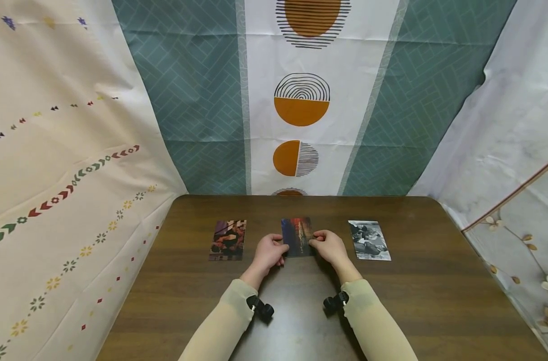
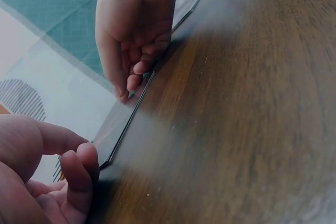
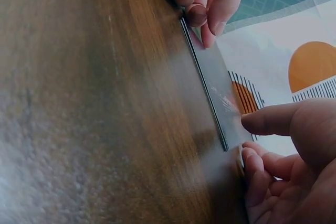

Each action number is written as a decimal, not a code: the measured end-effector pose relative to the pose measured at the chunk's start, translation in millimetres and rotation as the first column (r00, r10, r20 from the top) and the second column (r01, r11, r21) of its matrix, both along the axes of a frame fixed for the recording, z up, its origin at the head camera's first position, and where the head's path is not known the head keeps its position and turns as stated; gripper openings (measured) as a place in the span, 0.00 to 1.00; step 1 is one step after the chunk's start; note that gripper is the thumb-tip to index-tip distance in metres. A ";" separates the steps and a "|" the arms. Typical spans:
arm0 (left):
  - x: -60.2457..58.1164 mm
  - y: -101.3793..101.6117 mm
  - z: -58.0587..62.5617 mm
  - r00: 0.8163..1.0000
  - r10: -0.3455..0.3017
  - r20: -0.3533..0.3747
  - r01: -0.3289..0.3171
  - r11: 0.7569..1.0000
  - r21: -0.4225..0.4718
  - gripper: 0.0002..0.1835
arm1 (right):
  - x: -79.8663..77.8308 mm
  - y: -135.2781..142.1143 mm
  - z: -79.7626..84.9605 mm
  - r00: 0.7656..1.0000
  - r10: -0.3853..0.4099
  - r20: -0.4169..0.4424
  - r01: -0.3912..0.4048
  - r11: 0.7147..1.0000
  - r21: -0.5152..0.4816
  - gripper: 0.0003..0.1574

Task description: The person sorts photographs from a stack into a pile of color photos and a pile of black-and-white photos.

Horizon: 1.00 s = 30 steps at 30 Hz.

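Note:
Between the two hands is a dark picture card with blue and red at its top and a light streak down its middle. My left hand pinches its left edge near the lower corner, thumb on the face. On the opposite edge, my right hand pinches it the same way. From the left wrist, the card's near edge shows as a thin dark line close over the wood. The right wrist view has that edge running between both hands' fingertips.
A reddish-brown picture card lies left of the hands, and a black-and-white one lies to the right. All are towards the far side of the brown wooden table. Patterned cloth hangs behind the table and along both sides.

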State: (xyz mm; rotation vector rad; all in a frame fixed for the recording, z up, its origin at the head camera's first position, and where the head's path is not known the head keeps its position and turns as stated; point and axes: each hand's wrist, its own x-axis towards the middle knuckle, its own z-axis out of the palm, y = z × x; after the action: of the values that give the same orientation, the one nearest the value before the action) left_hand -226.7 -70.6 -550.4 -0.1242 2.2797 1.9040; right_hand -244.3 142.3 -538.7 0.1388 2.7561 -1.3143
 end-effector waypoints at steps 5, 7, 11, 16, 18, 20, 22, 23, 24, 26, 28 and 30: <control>-0.9 -0.8 1.7 1.000 0.004 0.007 -0.004 1.000 0.005 0.24 | -0.4 -0.8 0.3 1.000 -0.007 -0.004 0.006 1.000 -0.030 0.24; -1.2 -0.9 1.3 1.000 0.006 0.007 -0.006 1.000 0.001 0.24 | -0.4 -1.3 -0.3 1.000 -0.012 -0.004 0.011 0.999 -0.044 0.24; -1.3 -0.6 0.0 1.000 0.012 0.010 -0.012 1.000 -0.001 0.24 | -0.4 -0.5 -1.4 1.000 -0.013 -0.002 0.013 0.999 -0.053 0.23; -0.3 0.1 -1.1 1.000 0.023 0.020 -0.023 1.000 0.017 0.25 | -1.2 2.0 -2.6 1.000 -0.008 0.000 0.008 0.999 -0.037 0.23; 0.6 0.5 -0.8 0.999 0.025 0.029 -0.025 0.999 0.022 0.25 | -1.4 2.5 -2.3 1.000 -0.002 0.003 0.002 1.000 -0.027 0.23; 1.3 0.6 -0.4 0.999 0.024 0.030 -0.024 0.999 0.022 0.25 | -1.1 2.3 -1.4 1.000 0.001 0.008 -0.001 1.000 -0.016 0.23; 1.6 0.5 -0.1 0.999 0.021 0.026 -0.022 1.000 0.019 0.25 | -1.1 1.8 -0.4 1.000 0.007 0.007 -0.007 1.000 -0.002 0.24; 1.6 0.4 0.1 0.999 0.021 0.025 -0.021 1.000 0.017 0.25 | -1.0 1.2 0.4 1.000 0.009 0.006 -0.009 1.000 0.004 0.24; 1.5 0.2 0.2 0.999 0.020 0.025 -0.020 1.000 0.016 0.25 | -0.9 0.6 1.1 1.000 0.010 0.005 -0.010 1.000 0.010 0.24; 1.5 -0.2 0.4 1.000 0.017 0.025 -0.018 1.000 0.015 0.25 | -0.6 -0.5 2.2 1.000 0.010 0.004 -0.010 1.000 0.016 0.24; 1.4 -0.6 0.4 0.999 0.016 0.028 -0.016 1.000 0.014 0.24 | -0.4 -1.7 3.2 1.000 0.006 0.008 -0.006 1.000 0.016 0.24; 1.4 -1.0 0.0 0.999 0.015 0.029 -0.016 1.000 0.012 0.24 | -0.1 -2.7 3.8 1.000 0.004 0.011 -0.004 1.000 0.013 0.24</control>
State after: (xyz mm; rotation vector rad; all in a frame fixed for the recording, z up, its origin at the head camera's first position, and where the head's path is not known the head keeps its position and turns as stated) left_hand -225.3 -71.7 -550.4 -0.1669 2.2548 1.9110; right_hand -244.5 139.7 -534.9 0.1405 2.7549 -1.2903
